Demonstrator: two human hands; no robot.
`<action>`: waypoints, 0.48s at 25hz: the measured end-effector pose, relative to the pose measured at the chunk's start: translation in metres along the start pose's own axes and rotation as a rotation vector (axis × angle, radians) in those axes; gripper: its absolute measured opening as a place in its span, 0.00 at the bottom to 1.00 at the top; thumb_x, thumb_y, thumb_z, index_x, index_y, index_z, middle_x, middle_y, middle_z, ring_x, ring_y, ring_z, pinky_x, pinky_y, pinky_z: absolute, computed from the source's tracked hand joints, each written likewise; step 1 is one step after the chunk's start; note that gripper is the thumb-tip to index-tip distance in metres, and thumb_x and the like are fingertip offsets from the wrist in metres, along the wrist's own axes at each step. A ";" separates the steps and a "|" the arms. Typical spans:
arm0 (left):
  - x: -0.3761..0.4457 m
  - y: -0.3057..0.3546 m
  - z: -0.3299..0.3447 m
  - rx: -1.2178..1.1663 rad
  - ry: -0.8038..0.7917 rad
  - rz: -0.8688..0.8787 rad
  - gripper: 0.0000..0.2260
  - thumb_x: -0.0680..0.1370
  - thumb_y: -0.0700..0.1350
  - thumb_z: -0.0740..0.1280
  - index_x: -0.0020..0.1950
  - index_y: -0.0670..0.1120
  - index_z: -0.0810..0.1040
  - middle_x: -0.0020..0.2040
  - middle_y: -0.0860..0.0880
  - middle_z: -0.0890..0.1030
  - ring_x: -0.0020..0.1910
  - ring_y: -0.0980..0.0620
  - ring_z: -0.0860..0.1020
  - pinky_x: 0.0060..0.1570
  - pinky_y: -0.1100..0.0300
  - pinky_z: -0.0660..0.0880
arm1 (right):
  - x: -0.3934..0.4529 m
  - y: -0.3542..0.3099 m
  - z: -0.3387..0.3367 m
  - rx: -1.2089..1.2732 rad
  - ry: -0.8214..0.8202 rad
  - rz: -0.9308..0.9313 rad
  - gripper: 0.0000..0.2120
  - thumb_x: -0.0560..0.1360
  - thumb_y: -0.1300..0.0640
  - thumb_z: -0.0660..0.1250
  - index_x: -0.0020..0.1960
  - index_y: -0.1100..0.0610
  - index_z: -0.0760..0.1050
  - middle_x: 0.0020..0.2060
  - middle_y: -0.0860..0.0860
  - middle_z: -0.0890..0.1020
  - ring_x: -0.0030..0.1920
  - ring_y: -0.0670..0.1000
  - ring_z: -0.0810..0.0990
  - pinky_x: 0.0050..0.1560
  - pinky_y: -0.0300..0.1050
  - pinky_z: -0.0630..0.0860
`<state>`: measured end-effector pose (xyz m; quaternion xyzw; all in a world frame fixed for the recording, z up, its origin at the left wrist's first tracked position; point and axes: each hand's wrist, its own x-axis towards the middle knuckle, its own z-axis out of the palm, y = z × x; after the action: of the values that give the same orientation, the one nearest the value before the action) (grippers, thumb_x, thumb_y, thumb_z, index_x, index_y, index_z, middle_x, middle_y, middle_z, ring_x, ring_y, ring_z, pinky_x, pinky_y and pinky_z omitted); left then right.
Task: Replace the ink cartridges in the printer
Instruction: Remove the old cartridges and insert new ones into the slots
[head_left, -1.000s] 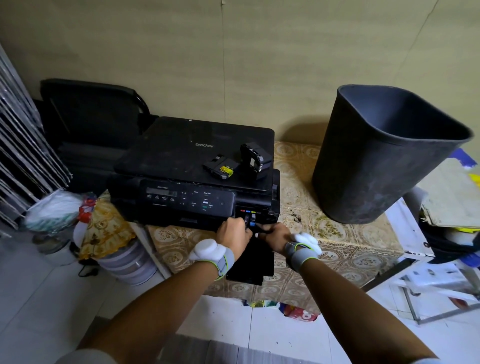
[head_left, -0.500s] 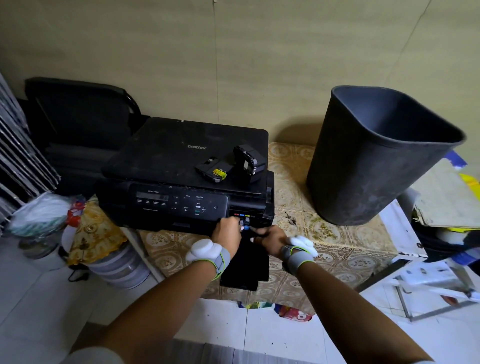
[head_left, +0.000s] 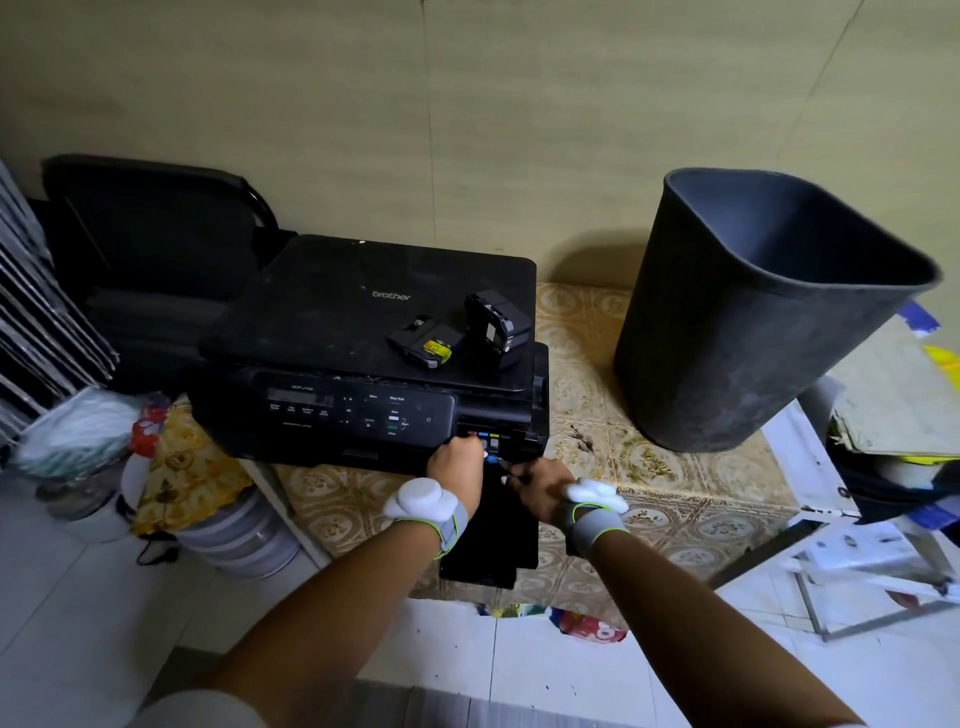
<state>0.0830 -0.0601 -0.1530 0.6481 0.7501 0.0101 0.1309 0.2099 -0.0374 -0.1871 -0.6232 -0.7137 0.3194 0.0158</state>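
Big dark bin (head_left: 753, 312) stands on the patterned table (head_left: 675, 519) right of the printer; black chair (head_left: 156, 244) behind-left against the wall; cloth-covered drum (head_left: 208, 499) and plastic bag (head_left: 72, 431) on floor left; clutter at right edge. Black Brother printer (head_left: 363, 332) sits on the table's left part, lid dusty; two loose cartridges on lid, one flat with yellow label (head_left: 426, 345), one upright (head_left: 498, 327). Cartridge bay (head_left: 485, 441) at front right corner, door (head_left: 493, 535) hanging down open, coloured tabs showing. Left hand (head_left: 456, 465) curled at the bay, hiding the slots, grip unclear; right hand (head_left: 540, 483) just beside, fingers at the bay edge, cannot tell what it holds.
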 end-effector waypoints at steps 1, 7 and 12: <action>0.000 0.000 0.000 0.012 0.001 0.000 0.13 0.81 0.36 0.56 0.62 0.38 0.75 0.60 0.37 0.80 0.62 0.38 0.77 0.58 0.48 0.74 | 0.001 0.000 0.000 -0.017 -0.008 -0.001 0.13 0.76 0.48 0.60 0.56 0.51 0.78 0.54 0.59 0.81 0.56 0.59 0.79 0.53 0.42 0.74; -0.001 -0.001 0.002 0.069 0.001 0.032 0.15 0.81 0.36 0.54 0.67 0.39 0.71 0.60 0.38 0.80 0.61 0.39 0.78 0.58 0.48 0.74 | 0.001 0.001 -0.001 -0.081 -0.020 -0.001 0.16 0.76 0.46 0.59 0.62 0.45 0.74 0.57 0.58 0.81 0.57 0.59 0.79 0.55 0.43 0.74; -0.002 -0.004 0.001 0.084 -0.013 0.092 0.13 0.82 0.38 0.56 0.63 0.38 0.73 0.59 0.37 0.80 0.60 0.38 0.78 0.57 0.48 0.75 | 0.000 -0.005 0.003 -0.047 0.014 0.061 0.21 0.74 0.40 0.59 0.57 0.53 0.77 0.54 0.62 0.81 0.56 0.62 0.79 0.54 0.48 0.75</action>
<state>0.0798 -0.0628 -0.1546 0.6869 0.7184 -0.0196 0.1080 0.2045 -0.0381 -0.1870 -0.6471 -0.7014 0.2988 -0.0036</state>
